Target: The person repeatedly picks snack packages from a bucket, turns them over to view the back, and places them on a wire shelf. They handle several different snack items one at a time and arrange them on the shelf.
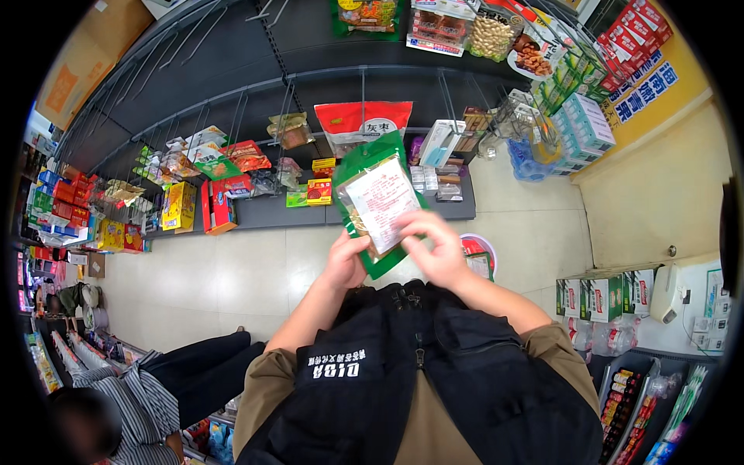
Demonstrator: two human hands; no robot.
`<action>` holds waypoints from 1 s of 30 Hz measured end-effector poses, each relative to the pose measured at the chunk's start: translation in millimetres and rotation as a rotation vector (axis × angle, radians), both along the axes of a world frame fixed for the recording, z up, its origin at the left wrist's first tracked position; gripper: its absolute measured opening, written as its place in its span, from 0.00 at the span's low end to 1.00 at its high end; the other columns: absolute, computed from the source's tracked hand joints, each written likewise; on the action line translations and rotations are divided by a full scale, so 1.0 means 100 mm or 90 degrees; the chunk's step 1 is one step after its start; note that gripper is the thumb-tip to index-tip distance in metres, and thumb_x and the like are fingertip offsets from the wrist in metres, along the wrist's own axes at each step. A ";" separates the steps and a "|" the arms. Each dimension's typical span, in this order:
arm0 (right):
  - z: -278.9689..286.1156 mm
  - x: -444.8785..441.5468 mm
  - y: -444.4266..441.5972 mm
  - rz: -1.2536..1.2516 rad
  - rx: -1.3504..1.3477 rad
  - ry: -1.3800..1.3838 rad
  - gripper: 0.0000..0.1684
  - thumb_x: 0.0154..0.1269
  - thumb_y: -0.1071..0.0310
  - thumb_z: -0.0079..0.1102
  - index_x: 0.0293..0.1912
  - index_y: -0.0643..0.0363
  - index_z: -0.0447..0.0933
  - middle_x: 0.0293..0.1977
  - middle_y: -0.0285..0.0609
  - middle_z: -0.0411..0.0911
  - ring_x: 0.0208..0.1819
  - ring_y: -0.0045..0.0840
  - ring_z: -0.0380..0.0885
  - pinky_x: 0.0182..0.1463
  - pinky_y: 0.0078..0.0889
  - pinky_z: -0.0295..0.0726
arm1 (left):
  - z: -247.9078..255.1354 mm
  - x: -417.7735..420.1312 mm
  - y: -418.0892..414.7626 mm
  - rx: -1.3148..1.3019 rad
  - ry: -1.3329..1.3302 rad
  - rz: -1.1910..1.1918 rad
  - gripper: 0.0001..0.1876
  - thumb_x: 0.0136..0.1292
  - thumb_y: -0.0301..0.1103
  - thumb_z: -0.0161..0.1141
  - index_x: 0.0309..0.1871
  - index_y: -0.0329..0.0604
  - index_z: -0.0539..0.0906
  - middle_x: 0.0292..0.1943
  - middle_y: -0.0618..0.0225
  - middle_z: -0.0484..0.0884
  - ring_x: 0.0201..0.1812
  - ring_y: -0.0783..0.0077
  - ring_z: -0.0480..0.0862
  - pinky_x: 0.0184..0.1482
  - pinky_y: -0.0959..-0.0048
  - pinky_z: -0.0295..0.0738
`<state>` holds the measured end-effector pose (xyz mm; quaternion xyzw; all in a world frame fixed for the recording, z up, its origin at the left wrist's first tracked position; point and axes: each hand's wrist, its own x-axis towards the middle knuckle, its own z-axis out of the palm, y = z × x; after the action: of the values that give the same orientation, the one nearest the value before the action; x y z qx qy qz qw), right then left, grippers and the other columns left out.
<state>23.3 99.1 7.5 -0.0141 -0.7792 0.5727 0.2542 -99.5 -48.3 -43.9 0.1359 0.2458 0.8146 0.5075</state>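
My left hand (345,260) grips a green plastic food packet (363,163) by its lower left edge, the thumb lying on the front. A white label panel with red print (381,200) faces up at me, and a clear window strip shows beside it. Blurred, my right hand (433,247) is over the packet's lower right side, its fingertips at the label panel's edge and its thumb apart from the fingers. Just behind the packet hangs a red and clear bag of dried jujubes (363,125) on a rack hook, partly covered by it.
Dark display shelving (192,75) with protruding metal hooks spans the front. Boxes and packets line its base (261,218). A round tub (493,256) holding packets stands on the floor near my right arm. A person in a striped shirt (139,412) is at lower left. Cartons (601,296) stand at right.
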 end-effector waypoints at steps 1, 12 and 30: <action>-0.07 0.01 0.08 -0.139 0.110 0.026 0.12 0.55 0.75 0.60 0.42 0.61 0.75 0.47 0.44 0.75 0.56 0.32 0.69 0.57 0.33 0.68 | 0.07 -0.03 -0.06 0.014 -0.013 -0.028 0.31 0.57 0.27 0.52 0.65 0.34 0.60 0.61 0.52 0.69 0.61 0.56 0.71 0.63 0.59 0.64; -0.26 0.03 0.29 -0.026 -0.516 -0.182 0.17 0.67 0.66 0.54 0.53 0.63 0.70 0.45 0.38 0.77 0.46 0.19 0.75 0.52 0.27 0.75 | 0.08 -0.12 -0.08 -0.233 0.217 0.025 0.20 0.61 0.28 0.53 0.57 0.31 0.69 0.48 0.59 0.78 0.45 0.70 0.79 0.48 0.71 0.74; -0.32 0.03 0.25 -0.069 -0.494 -0.149 0.09 0.67 0.66 0.55 0.43 0.61 0.72 0.37 0.34 0.76 0.37 0.14 0.74 0.42 0.22 0.77 | 0.01 -0.22 0.07 -0.362 0.296 0.302 0.14 0.69 0.35 0.51 0.27 0.39 0.75 0.22 0.80 0.72 0.23 0.90 0.65 0.23 0.85 0.60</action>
<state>26.2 124.2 -24.8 -0.2152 -0.5272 0.8044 0.1695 -121.5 -41.3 -43.0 0.1106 0.5925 0.7563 0.2545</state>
